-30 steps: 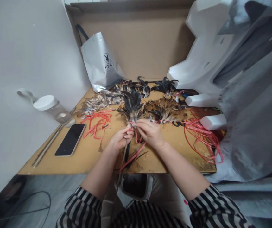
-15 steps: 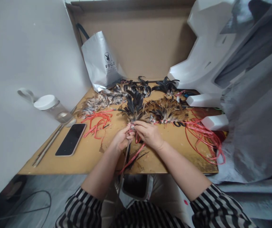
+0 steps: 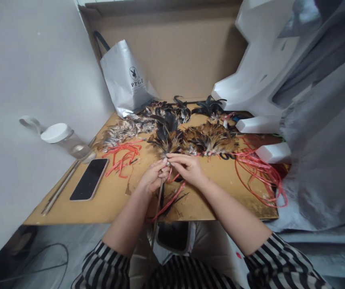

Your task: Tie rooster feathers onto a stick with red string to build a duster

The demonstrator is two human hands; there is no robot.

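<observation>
My left hand (image 3: 155, 176) is closed around the stick of a feather duster (image 3: 168, 134). Its dark, glossy feathers with brown ones at their base point away from me, and the thin stick runs down towards my lap. Thumb and fingers of my right hand (image 3: 187, 167) pinch the duster where the feathers meet the stick, touching my left fingertips. What exactly lies between these fingertips is too small to make out. A pink-red plastic strip (image 3: 172, 198) trails from below my hands to the table's front edge.
Brown feathers (image 3: 211, 138) and grey-white feathers (image 3: 127, 130) lie behind my hands. Red strips (image 3: 259, 172) are heaped at right, more red strips (image 3: 124, 156) at left. A phone (image 3: 89, 179), sticks (image 3: 60, 186), a bottle (image 3: 66, 138) and a silver bag (image 3: 127, 80) stand or lie leftward; white foam (image 3: 259, 124) juts in at right.
The feathers of the duster have tipped slightly left and towards the back. My right fingers have shifted a little at the base of the feathers; both hands keep their hold.
</observation>
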